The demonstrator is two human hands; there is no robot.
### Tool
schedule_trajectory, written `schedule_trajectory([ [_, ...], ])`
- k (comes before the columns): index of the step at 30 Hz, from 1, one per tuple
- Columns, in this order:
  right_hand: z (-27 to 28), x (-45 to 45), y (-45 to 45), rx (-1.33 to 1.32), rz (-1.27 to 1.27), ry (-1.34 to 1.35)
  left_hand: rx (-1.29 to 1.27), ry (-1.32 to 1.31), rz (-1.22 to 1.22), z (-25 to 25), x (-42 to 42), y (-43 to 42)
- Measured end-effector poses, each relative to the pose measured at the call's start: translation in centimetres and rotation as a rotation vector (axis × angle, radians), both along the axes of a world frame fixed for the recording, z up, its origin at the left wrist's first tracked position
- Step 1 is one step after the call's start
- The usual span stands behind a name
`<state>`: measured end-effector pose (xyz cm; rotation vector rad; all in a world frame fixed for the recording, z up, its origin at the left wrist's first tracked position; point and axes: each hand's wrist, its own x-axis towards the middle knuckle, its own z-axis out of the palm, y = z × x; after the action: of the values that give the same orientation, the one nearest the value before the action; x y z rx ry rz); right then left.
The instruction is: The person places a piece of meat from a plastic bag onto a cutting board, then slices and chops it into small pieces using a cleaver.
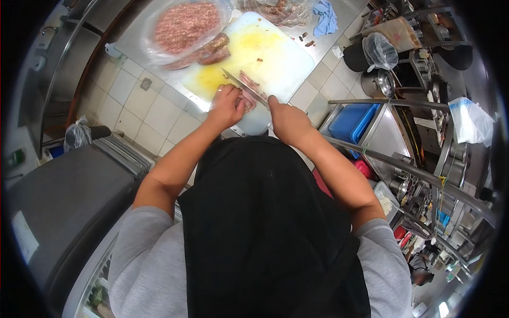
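My right hand [286, 121] is closed round the handle of a knife [245, 85], whose blade points up and to the left across a white cutting board [286, 55]. Beside the blade, my left hand [227, 107] has its fingers curled on a piece of meat [247, 102] at the board's near edge. Cut strips [250, 78] lie just past the blade. Larger meat pieces [216, 50] rest on the board's left side, next to a clear plastic bag of ground meat [186, 26].
Another plastic bag with meat [281, 11] and a blue cloth [324, 18] lie at the back of the metal table [139, 40]. Blue trays [352, 122] sit on a rack at right. A person [421, 269] is far off at lower right.
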<state>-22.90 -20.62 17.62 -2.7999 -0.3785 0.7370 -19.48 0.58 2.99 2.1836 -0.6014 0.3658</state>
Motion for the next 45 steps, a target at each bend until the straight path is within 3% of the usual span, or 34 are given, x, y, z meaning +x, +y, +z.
schedule_trajectory([
  [3, 1.2, -0.7, 0.1, -0.019, -0.044, 0.083, 0.012, 0.035, -0.025, -0.4, 0.4, 0.0],
  [5, -3.3, -0.9, 0.2, 0.002, -0.057, 0.059, 0.011, 0.095, -0.055, -0.6, 0.4, 0.1],
  [8, -5.1, 0.4, 0.6, 0.034, -0.048, 0.009, -0.003, 0.043, -0.06, -0.8, 0.7, 0.2],
  [15, 0.4, -0.6, -0.5, 0.07, -0.006, 0.034, -0.032, 0.008, -0.041, -0.7, 0.5, 0.3],
  [18, -5.3, -0.4, -0.5, 0.104, -0.095, 0.054, -0.01, 0.042, -0.043, -0.8, 0.1, 0.0],
  [25, -4.5, 1.2, -0.9, 0.125, -0.023, 0.081, -0.044, 0.046, -0.031, -0.4, 0.4, 0.3],
  [30, -4.3, 2.9, -2.2, 0.129, 0.07, 0.089, -0.059, 0.12, 0.144, -0.4, -0.9, 0.0],
  [38, -7.3, 5.1, -5.3, 0.242, 0.197, 0.102, -0.133, 0.017, 0.549, -1.4, -2.8, -0.9],
  [45, -10.1, 9.0, -8.8, 0.334, 0.39, -0.008, -0.017, 0.221, 0.436, 0.7, -4.6, -1.5],
])
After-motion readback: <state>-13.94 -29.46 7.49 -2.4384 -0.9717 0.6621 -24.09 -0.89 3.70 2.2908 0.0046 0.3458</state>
